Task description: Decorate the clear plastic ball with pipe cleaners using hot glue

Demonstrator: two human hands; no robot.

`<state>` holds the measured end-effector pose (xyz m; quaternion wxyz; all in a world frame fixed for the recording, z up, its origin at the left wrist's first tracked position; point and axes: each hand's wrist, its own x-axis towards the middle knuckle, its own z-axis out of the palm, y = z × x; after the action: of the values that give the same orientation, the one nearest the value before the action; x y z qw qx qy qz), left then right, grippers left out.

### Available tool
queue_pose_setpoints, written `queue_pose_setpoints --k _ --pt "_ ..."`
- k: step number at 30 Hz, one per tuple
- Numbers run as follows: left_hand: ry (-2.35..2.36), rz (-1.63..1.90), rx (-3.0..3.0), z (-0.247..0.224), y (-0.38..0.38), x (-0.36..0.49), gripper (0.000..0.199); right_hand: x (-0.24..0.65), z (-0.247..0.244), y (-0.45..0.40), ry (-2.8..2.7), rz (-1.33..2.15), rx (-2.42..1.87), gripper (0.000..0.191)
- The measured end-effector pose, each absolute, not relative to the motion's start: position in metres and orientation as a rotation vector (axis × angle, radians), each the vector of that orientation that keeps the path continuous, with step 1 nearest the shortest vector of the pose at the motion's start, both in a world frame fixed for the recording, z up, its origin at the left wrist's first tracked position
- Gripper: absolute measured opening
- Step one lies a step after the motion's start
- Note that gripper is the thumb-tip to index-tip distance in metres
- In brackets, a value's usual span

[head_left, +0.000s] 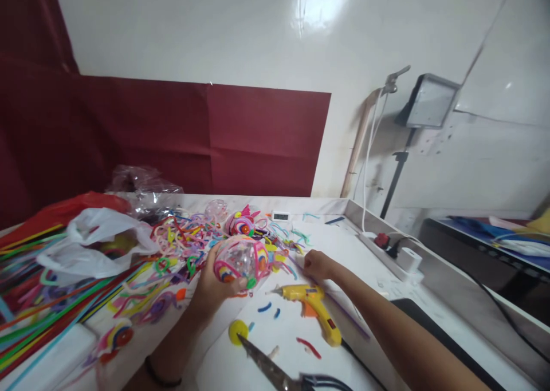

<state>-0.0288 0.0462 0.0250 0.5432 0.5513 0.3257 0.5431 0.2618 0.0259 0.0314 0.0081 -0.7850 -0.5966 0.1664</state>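
My left hand is wrapped round a clear ball trimmed with pink, white and orange pipe cleaners. To its right, my right hand is closed over the white table, near a purple pipe cleaner; what its fingers hold, if anything, is too small to make out. Below the hands lies a yellow glue gun, its nozzle pointing left. Scissors with dark handles rest at the front edge, their tip at a small yellow disc.
Loose pipe cleaners and a white plastic bag cover the left side. Behind the ball sits another decorated piece near a small digital display. A power strip runs along the right edge, with a lamp beyond.
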Motion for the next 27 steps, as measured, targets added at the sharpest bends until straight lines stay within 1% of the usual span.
queue_pose_setpoints --k 4,7,10,12,15,18,19,20,23,27 --pt "0.831 1.315 1.506 0.022 0.048 -0.03 0.092 0.27 0.043 0.015 -1.86 0.476 -2.433 0.029" --pt "0.841 1.243 1.665 0.02 0.048 -0.032 0.094 0.284 0.057 -0.004 -1.852 0.435 -2.348 0.023" --pt "0.86 1.194 1.742 0.02 0.045 -0.031 0.095 0.3 0.072 -0.024 -1.838 0.349 -2.181 0.013" --pt "0.886 1.188 1.773 0.02 0.043 -0.029 0.097 0.311 0.08 -0.032 -1.804 0.253 -2.027 0.014" --pt "0.889 1.191 1.81 0.02 0.04 -0.026 0.099 0.322 0.092 -0.035 -1.692 0.135 -1.795 0.004" --pt "0.899 1.215 1.865 0.019 0.039 -0.024 0.097 0.326 0.104 -0.033 -1.564 0.01 -1.626 0.029" --pt "0.906 1.224 1.885 0.019 0.039 -0.024 0.097 0.325 0.108 -0.032 -1.533 -0.029 -1.587 0.033" --pt "0.911 1.235 1.905 0.019 0.038 -0.024 0.096 0.324 0.113 -0.032 -1.512 -0.061 -1.552 0.033" --pt "0.92 1.264 1.969 0.019 0.039 -0.025 0.094 0.311 0.125 -0.036 -1.509 -0.102 -1.473 0.024" --pt "0.915 1.314 2.065 0.017 0.04 -0.025 0.092 0.278 0.135 -0.049 -1.644 -0.15 -1.404 0.015"
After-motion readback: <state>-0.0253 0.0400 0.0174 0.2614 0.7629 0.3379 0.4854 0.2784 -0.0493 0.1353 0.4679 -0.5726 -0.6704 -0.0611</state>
